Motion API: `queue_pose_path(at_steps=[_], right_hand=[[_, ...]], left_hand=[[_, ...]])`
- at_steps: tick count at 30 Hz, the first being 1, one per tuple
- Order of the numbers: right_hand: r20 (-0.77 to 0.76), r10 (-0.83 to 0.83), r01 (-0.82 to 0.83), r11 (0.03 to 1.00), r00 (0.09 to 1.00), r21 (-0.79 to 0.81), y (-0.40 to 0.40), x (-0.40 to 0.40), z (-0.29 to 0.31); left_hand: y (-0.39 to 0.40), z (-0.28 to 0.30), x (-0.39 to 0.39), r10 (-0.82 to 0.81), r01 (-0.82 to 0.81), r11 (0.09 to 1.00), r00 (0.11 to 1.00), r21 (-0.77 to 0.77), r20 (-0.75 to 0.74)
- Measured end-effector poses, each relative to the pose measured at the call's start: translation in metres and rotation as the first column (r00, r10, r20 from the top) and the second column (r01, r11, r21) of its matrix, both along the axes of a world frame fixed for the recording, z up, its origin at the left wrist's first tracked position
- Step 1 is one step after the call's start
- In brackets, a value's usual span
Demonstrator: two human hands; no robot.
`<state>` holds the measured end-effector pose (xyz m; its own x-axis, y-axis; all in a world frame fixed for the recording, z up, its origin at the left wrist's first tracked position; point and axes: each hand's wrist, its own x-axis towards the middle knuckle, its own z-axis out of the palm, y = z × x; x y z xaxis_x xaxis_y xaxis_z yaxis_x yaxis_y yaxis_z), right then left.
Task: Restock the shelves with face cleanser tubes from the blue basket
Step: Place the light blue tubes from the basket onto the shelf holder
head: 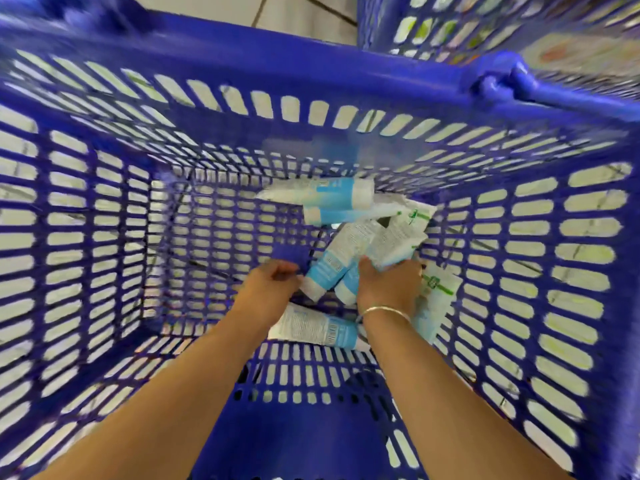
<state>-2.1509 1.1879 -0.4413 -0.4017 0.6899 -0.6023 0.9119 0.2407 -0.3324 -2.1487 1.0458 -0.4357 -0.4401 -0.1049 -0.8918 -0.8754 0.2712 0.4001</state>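
Note:
I look straight down into a deep blue basket (79, 237) with slotted walls. Several white-and-blue face cleanser tubes (325, 197) lie piled on its floor toward the right, some with green print (438, 289). My right hand (388, 284), a thin bangle on its wrist, is closed around a bunch of tubes (391, 245) in the middle of the pile. My left hand (273, 284) is just left of them, its fingers curled at the cap end of one blue-banded tube (323, 271). Another tube (315, 327) lies partly hidden beneath my wrists.
A second blue basket (485, 26) stands beyond the top right corner, with blurred goods inside. The near basket's handle hinge (502, 81) sits on the far rim. Pale tiled floor (294, 12) shows past the rim. The view is motion-blurred.

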Motion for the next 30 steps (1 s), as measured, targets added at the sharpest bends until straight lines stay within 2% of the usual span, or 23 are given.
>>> queue_pose_path(at_steps=[3,5,7,10,12,16,19,23,27,30], right_hand=[[0.035,0.139,-0.139,0.99,0.99,0.01,-0.005,0.008,0.001],[0.096,0.319,-0.324,0.945,0.943,0.043,-0.009,0.014,0.001],[0.139,0.414,-0.426,0.902,0.899,0.067,-0.007,0.014,0.0],[0.114,0.393,-0.402,0.913,0.912,0.069,-0.001,0.009,-0.002],[0.073,0.381,-0.385,0.921,0.922,0.051,0.001,0.007,-0.004],[0.014,0.444,-0.444,0.896,0.896,0.011,0.005,0.016,-0.008],[-0.064,0.4,-0.403,0.914,0.914,-0.051,0.009,0.024,-0.009],[-0.126,0.22,-0.25,0.916,0.967,-0.314,0.015,0.02,-0.005],[-0.109,0.001,-0.051,0.886,0.994,-0.461,0.021,0.024,0.007],[-0.093,-0.182,0.102,0.829,0.979,-0.549,0.012,0.026,0.031]], left_hand=[[0.008,-0.011,-0.009,-0.05,0.048,0.998,0.997,-0.041,-0.054],[0.016,-0.016,-0.01,-0.094,0.092,0.995,0.995,-0.038,-0.044],[0.026,-0.022,-0.009,-0.129,0.129,0.992,0.991,0.003,-0.04],[0.033,-0.028,-0.018,-0.188,0.191,0.981,0.98,0.034,-0.059],[0.031,-0.032,-0.026,-0.159,0.163,0.981,0.986,0.109,-0.048],[0.036,-0.038,-0.026,-0.249,0.253,0.955,0.967,0.157,-0.047],[0.042,-0.042,-0.018,-0.228,0.225,0.951,0.974,0.21,-0.01],[0.031,-0.038,-0.009,-0.251,0.24,0.949,0.967,0.205,0.029],[0.001,-0.017,0.017,-0.081,-0.015,0.932,0.965,0.363,0.248],[-0.026,0.012,0.028,0.054,-0.152,0.921,0.961,0.358,0.271]])
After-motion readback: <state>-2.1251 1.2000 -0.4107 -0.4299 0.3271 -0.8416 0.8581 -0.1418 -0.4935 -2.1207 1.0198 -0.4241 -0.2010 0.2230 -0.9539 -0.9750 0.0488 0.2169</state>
